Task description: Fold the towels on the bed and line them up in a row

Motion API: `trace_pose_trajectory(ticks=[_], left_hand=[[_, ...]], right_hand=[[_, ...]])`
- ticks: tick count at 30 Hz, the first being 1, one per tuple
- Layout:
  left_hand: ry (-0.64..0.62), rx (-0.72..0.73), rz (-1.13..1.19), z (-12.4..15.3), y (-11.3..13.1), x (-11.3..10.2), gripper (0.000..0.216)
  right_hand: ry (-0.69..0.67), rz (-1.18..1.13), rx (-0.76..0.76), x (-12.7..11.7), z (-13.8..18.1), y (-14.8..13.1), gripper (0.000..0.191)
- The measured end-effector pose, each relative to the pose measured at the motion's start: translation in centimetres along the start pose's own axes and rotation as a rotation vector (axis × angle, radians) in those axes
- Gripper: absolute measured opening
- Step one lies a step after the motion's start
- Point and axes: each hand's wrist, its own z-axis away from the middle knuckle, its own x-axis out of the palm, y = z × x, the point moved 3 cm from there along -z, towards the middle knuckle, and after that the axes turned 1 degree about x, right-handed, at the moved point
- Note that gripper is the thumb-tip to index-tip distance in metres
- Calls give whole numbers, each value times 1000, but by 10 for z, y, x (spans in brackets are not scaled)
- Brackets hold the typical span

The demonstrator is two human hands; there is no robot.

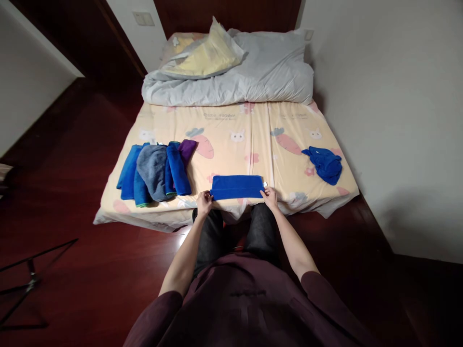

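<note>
A blue towel (238,187), folded into a flat rectangle, lies along the front edge of the bed. My left hand (204,202) pinches its left end at the near corner. At the opposite end, my right hand (269,197) has its fingers closed on the near right corner. A small white tag (265,184) pokes out just above that hand. Left of these, several rolled or folded towels (155,168) in blue, grey and purple lie side by side, partly overlapping. Far to the right rests a crumpled blue towel (326,165).
The bed (231,154) has a pale yellow sheet printed with carrots and rabbits. At its head are a folded grey quilt (275,67) and a yellow pillow (210,53) in a clear cover. A wall (405,120) stands right; black stand legs (31,279) occupy the left floor.
</note>
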Motion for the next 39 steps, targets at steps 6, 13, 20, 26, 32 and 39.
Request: trace_pose_trajectory(ticks=[6, 13, 20, 26, 32, 39], left_hand=[[50, 329, -130, 3, 20, -8, 35], [-252, 613, -267, 5, 25, 8, 54], [-318, 579, -347, -1, 22, 22, 73], [-292, 449, -444, -13, 47, 27, 63], [-348, 443, -441, -9, 58, 9, 54], [-435, 240, -170, 6, 28, -19, 45]], right_hand=[[14, 375, -259, -4, 1, -29, 22], [-274, 698, -560, 4, 8, -52, 37], [-300, 700, -519, 4, 8, -45, 41], [-371, 728, -421, 9, -1, -52, 56], [-349, 681, -369, 2, 5, -57, 53], [-366, 290, -209, -27, 16, -25, 38]])
